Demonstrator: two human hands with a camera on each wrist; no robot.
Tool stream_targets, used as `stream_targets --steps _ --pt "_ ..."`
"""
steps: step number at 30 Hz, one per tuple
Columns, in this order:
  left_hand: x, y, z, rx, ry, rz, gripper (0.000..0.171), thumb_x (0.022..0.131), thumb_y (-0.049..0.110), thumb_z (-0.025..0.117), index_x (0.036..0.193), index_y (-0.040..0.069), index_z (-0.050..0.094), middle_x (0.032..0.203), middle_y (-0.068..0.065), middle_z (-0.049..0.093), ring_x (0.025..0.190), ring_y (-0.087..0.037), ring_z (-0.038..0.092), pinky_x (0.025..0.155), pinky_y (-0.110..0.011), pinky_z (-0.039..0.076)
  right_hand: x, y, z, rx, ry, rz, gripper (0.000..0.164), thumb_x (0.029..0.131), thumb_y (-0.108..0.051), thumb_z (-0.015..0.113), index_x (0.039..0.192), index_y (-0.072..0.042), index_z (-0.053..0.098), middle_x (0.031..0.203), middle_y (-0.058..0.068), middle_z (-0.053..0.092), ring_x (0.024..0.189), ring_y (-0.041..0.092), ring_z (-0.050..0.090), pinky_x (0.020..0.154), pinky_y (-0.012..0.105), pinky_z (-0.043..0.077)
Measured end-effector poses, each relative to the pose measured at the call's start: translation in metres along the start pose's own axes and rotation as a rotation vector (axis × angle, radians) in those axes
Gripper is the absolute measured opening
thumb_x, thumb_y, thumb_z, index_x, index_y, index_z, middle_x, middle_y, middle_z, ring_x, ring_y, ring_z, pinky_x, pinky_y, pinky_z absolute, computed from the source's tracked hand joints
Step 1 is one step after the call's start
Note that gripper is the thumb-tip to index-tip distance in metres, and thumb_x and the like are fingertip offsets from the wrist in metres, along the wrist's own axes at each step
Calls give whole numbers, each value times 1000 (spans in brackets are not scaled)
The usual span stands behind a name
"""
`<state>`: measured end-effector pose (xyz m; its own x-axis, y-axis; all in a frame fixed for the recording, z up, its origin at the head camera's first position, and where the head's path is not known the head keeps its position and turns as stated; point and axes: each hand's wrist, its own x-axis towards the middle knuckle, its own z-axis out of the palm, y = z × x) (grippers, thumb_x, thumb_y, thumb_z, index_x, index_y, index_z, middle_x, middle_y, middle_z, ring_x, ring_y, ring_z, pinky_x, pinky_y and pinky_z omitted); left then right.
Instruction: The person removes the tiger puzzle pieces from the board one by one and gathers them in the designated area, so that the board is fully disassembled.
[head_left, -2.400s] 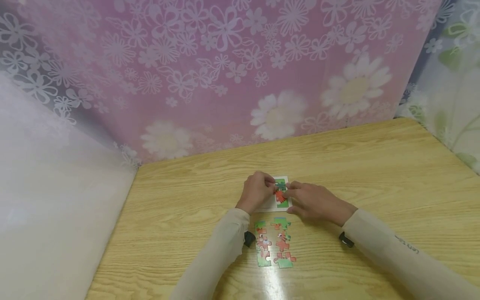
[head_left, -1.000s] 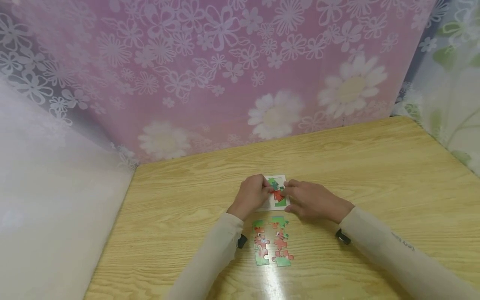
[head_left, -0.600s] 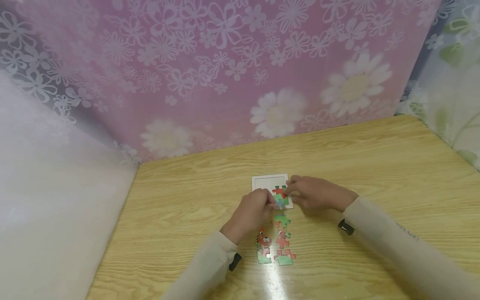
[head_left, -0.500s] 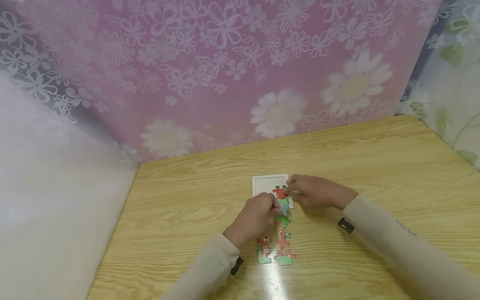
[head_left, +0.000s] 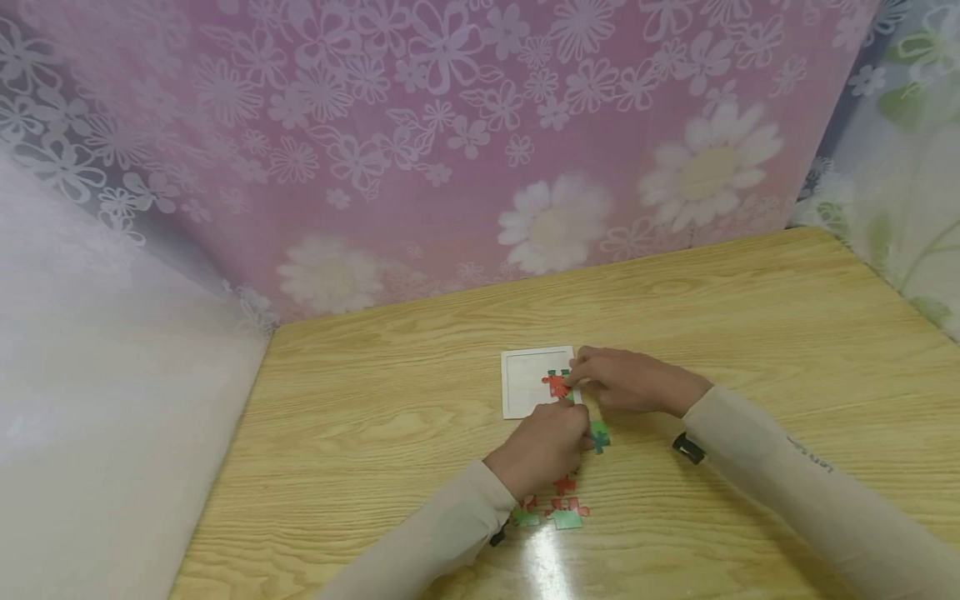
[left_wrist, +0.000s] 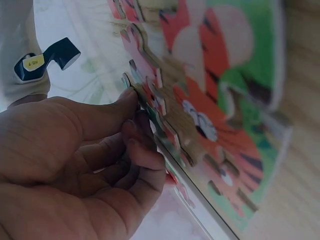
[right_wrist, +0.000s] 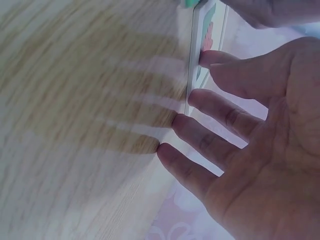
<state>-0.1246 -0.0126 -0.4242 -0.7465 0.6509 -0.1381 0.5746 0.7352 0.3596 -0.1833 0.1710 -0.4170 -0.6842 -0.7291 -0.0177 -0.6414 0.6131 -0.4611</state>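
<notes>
In the head view a white puzzle frame (head_left: pixel 505 385) lies flat on the table, with a red and green puzzle piece (head_left: pixel 556 387) at its right side. My left hand (head_left: pixel 546 443) is just below the frame, covering its lower right corner. Its thumb and forefinger pinch a green and blue puzzle piece (head_left: pixel 599 436) beside the frame. In the left wrist view the thumb (left_wrist: pixel 125 100) sits at a thin piece edge. My right hand (head_left: pixel 637 382) steadies the frame's right edge, its fingers (right_wrist: pixel 205 137) extended and its thumb over the red piece.
Several loose tiger puzzle pieces (head_left: pixel 567 517) lie in two columns below the frame, partly hidden under the left hand and sleeve. The wood-grain table (head_left: pixel 360 433) meets a pink flowered curtain (head_left: pixel 420 167) at the back.
My left hand has lifted the green and blue piece out of the frame's upper right corner and carried it down, then right, past the frame's lower edge. My right hand stays at the frame.
</notes>
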Motion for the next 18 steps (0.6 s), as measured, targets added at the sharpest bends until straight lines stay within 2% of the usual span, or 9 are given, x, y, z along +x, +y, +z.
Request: stream_targets --steps 4,9,12,15,18 --pt "3 3 -1 7 8 13 8 95 16 73 90 10 74 79 8 65 66 0 51 56 -11 42 0 0 1 -9 9 -3 28 96 7 58 115 -6 74 110 2 62 94 14 57 81 34 51" --pt "4 3 -1 12 53 54 6 91 14 78 87 11 77 78 10 67 67 2 52 59 -10 42 -2 -1 0 -7 24 -10 27 97 6 58 115 -6 74 107 1 62 88 12 54 76 30 49" --pt "3 2 -2 -17 72 68 6 91 15 79 86 12 78 77 12 67 63 3 52 56 -10 42 -3 -1 0 1 27 -16 28 97 6 57 115 -5 74 106 2 61 87 12 53 74 29 48" --pt "1 -1 -6 -86 79 48 6 93 15 76 88 12 78 78 13 67 61 3 53 55 -12 43 -3 -1 1 3 23 -15 28 97 6 57 117 -5 74 109 4 62 90 14 56 76 31 50" --pt "0 -9 -14 -154 101 1 6 95 15 74 92 11 78 82 11 69 65 2 57 59 -14 46 -2 -1 2 -4 16 1 26 99 3 58 118 -6 74 116 8 63 100 20 61 82 37 53"
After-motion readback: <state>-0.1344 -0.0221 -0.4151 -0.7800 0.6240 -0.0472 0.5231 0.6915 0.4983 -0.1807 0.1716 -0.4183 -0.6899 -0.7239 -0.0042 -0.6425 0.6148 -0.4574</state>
